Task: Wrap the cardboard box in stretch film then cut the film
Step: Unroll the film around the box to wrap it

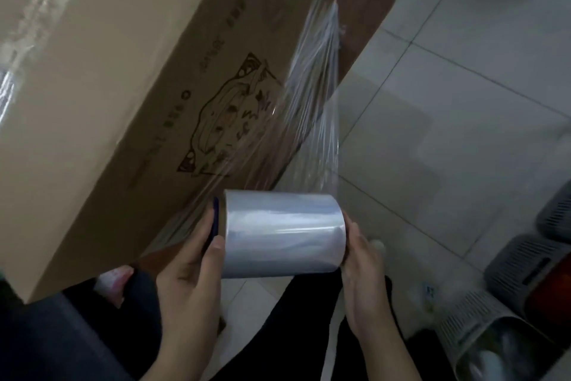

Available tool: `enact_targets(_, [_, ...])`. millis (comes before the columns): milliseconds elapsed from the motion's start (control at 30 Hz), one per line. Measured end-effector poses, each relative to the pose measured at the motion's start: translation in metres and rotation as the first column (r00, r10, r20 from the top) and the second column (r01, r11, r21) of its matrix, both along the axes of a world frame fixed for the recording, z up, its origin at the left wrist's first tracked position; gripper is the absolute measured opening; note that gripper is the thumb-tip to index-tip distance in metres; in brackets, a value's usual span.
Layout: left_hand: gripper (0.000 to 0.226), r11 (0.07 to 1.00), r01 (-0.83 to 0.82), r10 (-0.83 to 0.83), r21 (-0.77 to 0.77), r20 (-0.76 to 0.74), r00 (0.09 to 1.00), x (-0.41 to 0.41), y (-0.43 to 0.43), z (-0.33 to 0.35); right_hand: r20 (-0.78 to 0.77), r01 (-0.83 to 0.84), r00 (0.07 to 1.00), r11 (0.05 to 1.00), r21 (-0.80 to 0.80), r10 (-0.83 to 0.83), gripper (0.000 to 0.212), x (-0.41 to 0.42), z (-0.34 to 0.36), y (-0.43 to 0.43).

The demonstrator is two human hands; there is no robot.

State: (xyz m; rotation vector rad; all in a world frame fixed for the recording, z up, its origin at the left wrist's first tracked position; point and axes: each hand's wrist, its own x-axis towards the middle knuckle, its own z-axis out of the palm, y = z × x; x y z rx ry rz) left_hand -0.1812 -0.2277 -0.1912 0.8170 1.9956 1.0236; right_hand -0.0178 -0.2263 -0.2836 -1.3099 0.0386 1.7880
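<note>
The cardboard box (123,87) sits at eleven o'clock from my left grip (188,260) and right grip (361,260), both clasping the film roll (284,232).

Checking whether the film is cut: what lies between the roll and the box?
A wrinkled sheet of clear film runs unbroken from the roll up to the box; the head view shows it.

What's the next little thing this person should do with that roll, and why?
Probably carry the roll on around the cardboard box, keeping it taut. The left hand and right hand hold its ends, and the film runs stretched and uncut from it to the box's edge, so wrapping seems unfinished.
</note>
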Motion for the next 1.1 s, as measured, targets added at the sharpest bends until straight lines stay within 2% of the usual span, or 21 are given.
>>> enact_targets(100, [0.033, 1.0, 0.031, -0.031, 0.004, -0.019, 0.999, -0.011, -0.018, 0.004, -0.014, 0.021, 1.0, 1.0, -0.003, -0.021, 0.044, -0.017, -0.002, -0.027])
enact_targets(233, [0.039, 0.997, 0.083, -0.083, -0.007, -0.02, 0.996, -0.024, -0.049, 0.003, -0.008, 0.077, 0.997, 0.997, 0.008, -0.077, 0.051, -0.029, -0.002, -0.06])
enact_targets(333, [0.035, 0.994, 0.102, -0.101, 0.027, -0.034, 0.994, -0.035, -0.068, 0.003, -0.021, 0.117, 0.993, 0.993, 0.03, -0.116, 0.034, -0.041, 0.0, -0.083])
enact_targets(533, [0.031, 0.987, 0.141, -0.136, 0.072, -0.069, 0.988, -0.074, -0.105, 0.001, -0.004, 0.087, 0.996, 0.993, 0.082, -0.087, 0.061, -0.076, 0.009, -0.116])
enact_targets(667, [0.03, 0.988, 0.151, -0.15, 0.026, -0.019, 0.988, -0.111, -0.116, 0.0, -0.001, 0.113, 0.993, 0.99, 0.088, -0.114, 0.062, -0.11, 0.011, -0.132])
enact_targets(867, [0.034, 0.967, 0.254, -0.254, -0.007, -0.004, 0.967, -0.166, -0.108, 0.004, 0.008, 0.207, 0.978, 0.977, 0.05, -0.207, 0.057, -0.167, 0.011, -0.145])
enact_targets(1100, [0.039, 0.949, 0.315, -0.315, -0.016, -0.082, 0.946, -0.206, -0.087, 0.007, -0.043, 0.263, 0.964, 0.963, 0.05, -0.261, 0.047, -0.221, 0.001, -0.136])
